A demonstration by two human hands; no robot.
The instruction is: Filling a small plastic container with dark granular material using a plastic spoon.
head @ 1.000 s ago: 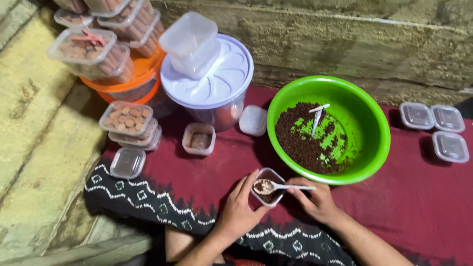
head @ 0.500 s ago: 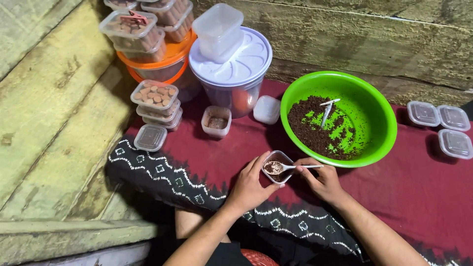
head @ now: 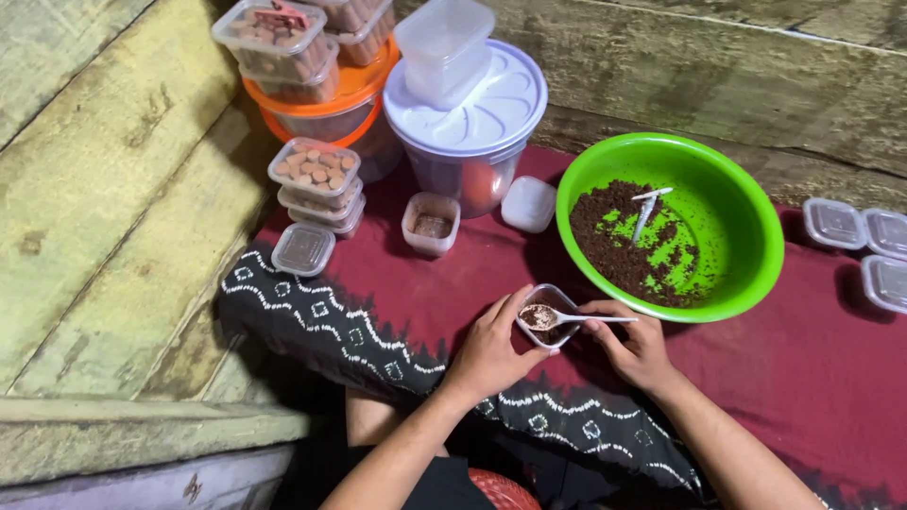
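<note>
My left hand (head: 491,349) grips a small clear plastic cup (head: 550,315) on the dark red cloth. My right hand (head: 636,346) pinches the handle of a white plastic spoon (head: 590,318), whose bowl lies over the cup with brown crumbly filling in it. Just beyond sits a green bowl (head: 746,219) holding dark brown crumbs and another white spoon (head: 646,210).
A second small cup with brown filling (head: 431,223) and a lid (head: 528,204) lie near a white-lidded tub (head: 472,123). Stacked clear boxes of round brown pieces (head: 316,179) and an orange-rimmed tub (head: 316,99) stand left. Lidded small cups (head: 860,241) sit at right. Wooden boards border the cloth.
The view has shifted, so everything sits a little further right and lower in frame. Both hands stay on the cup and spoon in the same pose.
</note>
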